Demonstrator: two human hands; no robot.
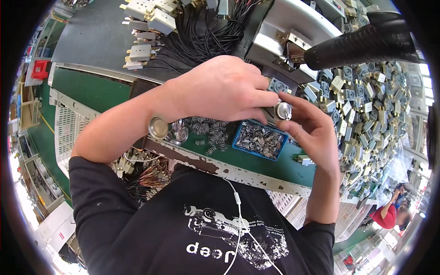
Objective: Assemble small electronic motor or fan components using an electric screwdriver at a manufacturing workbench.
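Note:
My right hand [316, 128] is closed, its thumb and fingers gripping a small round silver metal piece [283, 110] by its edge. Coming across from the left, my left hand [224, 89] has its fingers bent and pinched right beside that piece; what they hold, if anything, is hidden. Just past the fingertips shows a grey square block with a round face [277, 85]. Below the hands, a blue tray [234, 143] holds many small metal parts. Loose coil springs [213, 134] lie to its left, near a round metal tin [178, 134] and a brass-coloured round lid [158, 127].
A metal fixture [275, 43] stands ahead, with a thick black cylinder [362, 43] reaching over from the right. Grey and white blocks [362, 105] are heaped at right. Black cables [206, 36] with white connectors lie ahead left. A person in red [386, 216] is far right.

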